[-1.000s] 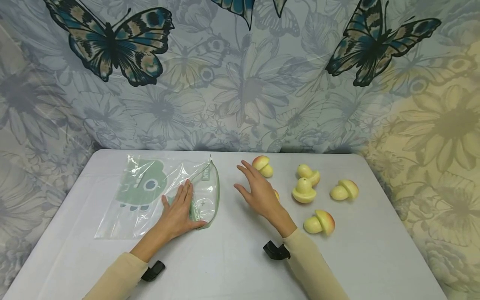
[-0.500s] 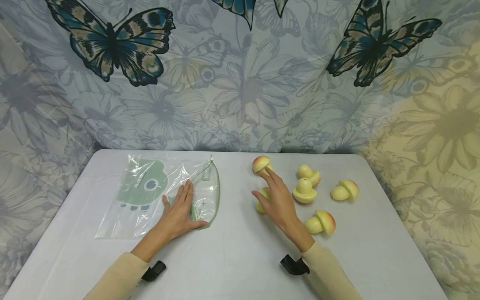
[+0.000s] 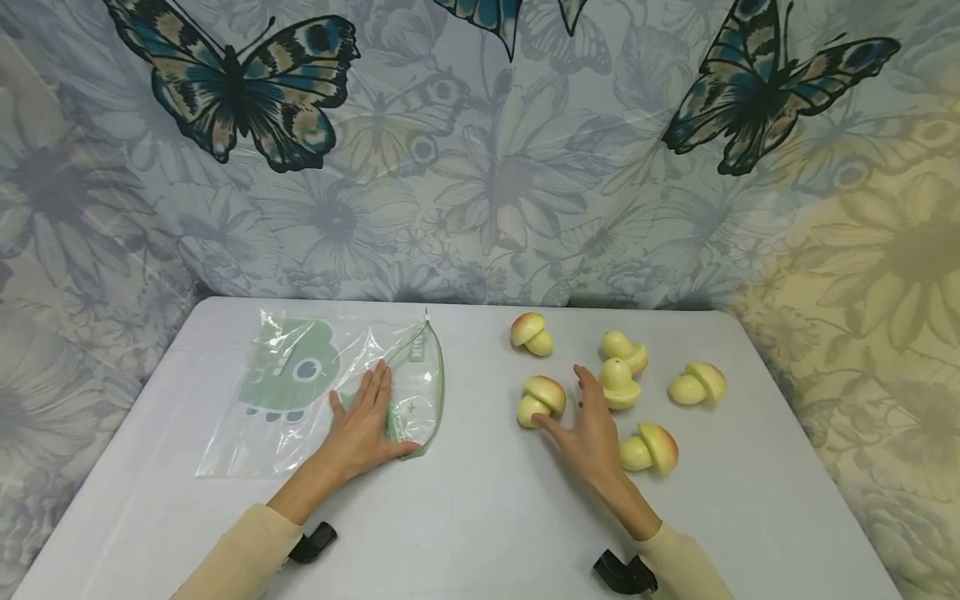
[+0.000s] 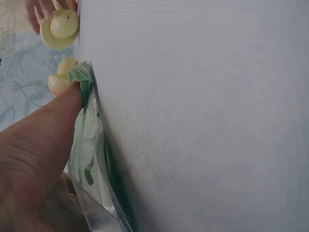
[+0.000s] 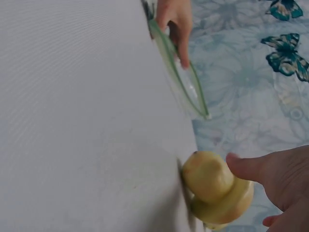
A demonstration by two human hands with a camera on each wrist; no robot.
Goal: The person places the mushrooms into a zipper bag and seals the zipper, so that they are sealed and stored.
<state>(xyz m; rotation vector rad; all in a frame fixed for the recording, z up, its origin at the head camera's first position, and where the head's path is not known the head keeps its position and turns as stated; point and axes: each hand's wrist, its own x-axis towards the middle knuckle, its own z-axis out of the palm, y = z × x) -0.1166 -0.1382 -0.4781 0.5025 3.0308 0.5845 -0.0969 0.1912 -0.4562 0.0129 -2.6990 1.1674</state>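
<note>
Clockwise from the right hand (image 3: 592,429), a clear bag (image 3: 300,383) with green print lies at nine, its mouth facing three; the left hand (image 3: 360,425) rests on it, fingers spread. The back mushroom (image 3: 532,334) sits at eleven. At ten, the yellow near mushroom (image 3: 543,400) lies between the right hand's parted thumb and fingers; contact I cannot tell. The upturned mushroom (image 3: 618,385) crowds those fingers at one, a tilted mushroom (image 3: 626,352) behind it; the front mushroom (image 3: 652,448) is near four, the outer mushroom (image 3: 697,383) at two. Below spreads a white table (image 3: 480,517); at twelve, a floral butterfly wall covering (image 3: 502,175).
</note>
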